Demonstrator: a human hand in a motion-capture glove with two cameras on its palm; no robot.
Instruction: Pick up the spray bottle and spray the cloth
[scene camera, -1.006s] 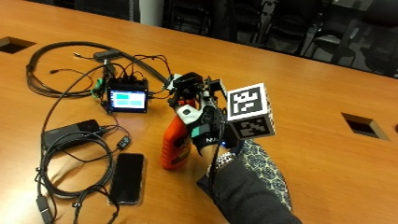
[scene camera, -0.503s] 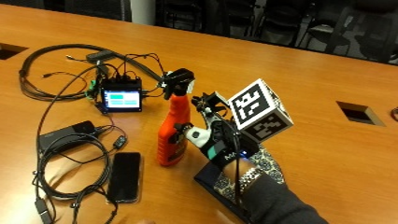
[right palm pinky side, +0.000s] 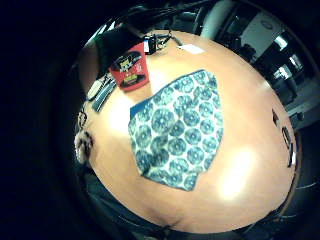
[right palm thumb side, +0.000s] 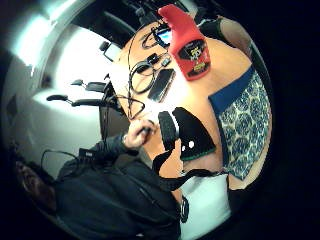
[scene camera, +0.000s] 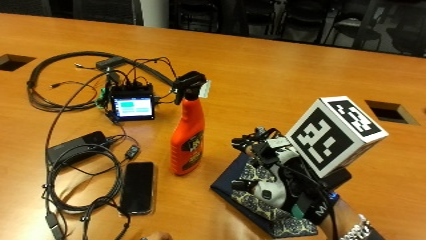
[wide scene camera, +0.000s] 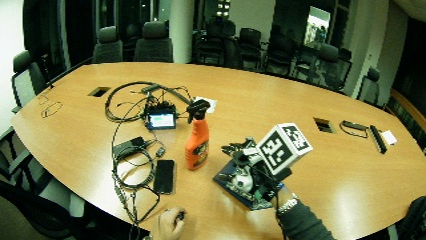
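Outside view: we see spray bottle (scene camera: 187, 140) upright on surface (scene camera: 279, 70), just beside cloth (scene camera: 256, 200); phone (scene camera: 138, 186) and cables (scene camera: 73, 165) on its other side. Right hand (scene camera: 279, 172) hovers over cloth, apart from bottle, grasping nothing; whether fingers are released or clenched we cannot tell. Risk we judge: sideways reach knocks tall bottle onto phone.
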